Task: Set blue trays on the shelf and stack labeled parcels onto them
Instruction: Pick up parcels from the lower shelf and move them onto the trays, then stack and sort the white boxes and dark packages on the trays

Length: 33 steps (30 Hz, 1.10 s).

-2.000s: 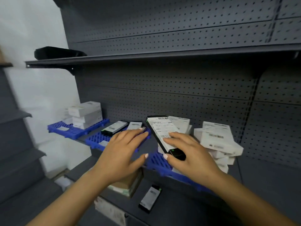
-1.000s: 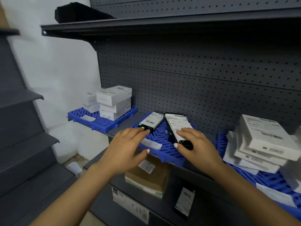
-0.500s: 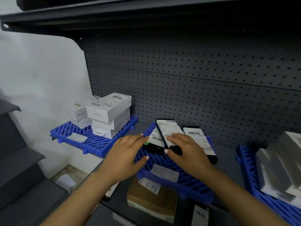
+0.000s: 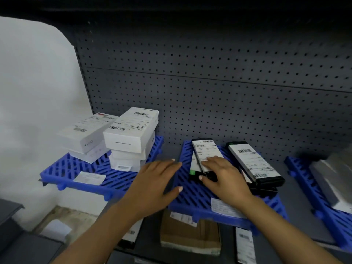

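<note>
Right hand (image 4: 226, 180) fingers curled over slim black parcel (image 4: 206, 157), white label on top, lying on slotted blue plastic tray (image 4: 192, 195). Left hand (image 4: 154, 187) flat, fingers straight, resting on tray's left edge. Second black parcel (image 4: 254, 164) just right of grip. White boxes (image 4: 131, 130) stacked well left. Far-right tray (image 4: 304, 180) cut off, contents blurred.

Dark grey pegboard back panel (image 4: 219, 92) behind the shelving; white wall (image 4: 34, 92) to its left; worn tan floor (image 4: 64, 216) below; light even, soft.
</note>
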Tool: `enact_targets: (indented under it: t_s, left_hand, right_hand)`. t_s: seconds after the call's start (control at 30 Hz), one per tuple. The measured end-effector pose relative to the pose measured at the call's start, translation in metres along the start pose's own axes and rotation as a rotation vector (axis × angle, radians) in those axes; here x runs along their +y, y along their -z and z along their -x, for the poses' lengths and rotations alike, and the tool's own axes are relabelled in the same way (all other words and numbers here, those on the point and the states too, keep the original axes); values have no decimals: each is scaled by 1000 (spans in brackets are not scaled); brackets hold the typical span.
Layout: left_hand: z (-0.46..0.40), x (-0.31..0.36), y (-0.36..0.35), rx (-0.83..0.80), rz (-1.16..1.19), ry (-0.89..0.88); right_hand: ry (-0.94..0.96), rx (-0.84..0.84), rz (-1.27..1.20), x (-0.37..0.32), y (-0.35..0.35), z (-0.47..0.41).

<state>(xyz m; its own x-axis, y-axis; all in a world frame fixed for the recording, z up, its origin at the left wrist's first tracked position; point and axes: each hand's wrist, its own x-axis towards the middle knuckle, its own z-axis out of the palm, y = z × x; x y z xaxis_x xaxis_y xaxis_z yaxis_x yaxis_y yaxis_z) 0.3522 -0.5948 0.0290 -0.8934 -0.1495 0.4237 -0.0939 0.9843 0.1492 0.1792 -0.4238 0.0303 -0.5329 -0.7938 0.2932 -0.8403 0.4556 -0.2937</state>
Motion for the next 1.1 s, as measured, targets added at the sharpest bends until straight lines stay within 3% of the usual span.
enact_targets:
  t_s: [0.3,0.7,1.1]
  left_hand:
    - [2,-4,-5,-3,70,-103]
    - [32,67,-12,37,78,-263]
    - [103,194,-91,-139,149,-126]
  right_hand:
    - [-44,88,87,-17,5,20]
    - [-34,66,109,-1,16,155]
    - [-61,-6,196,79,17,304]
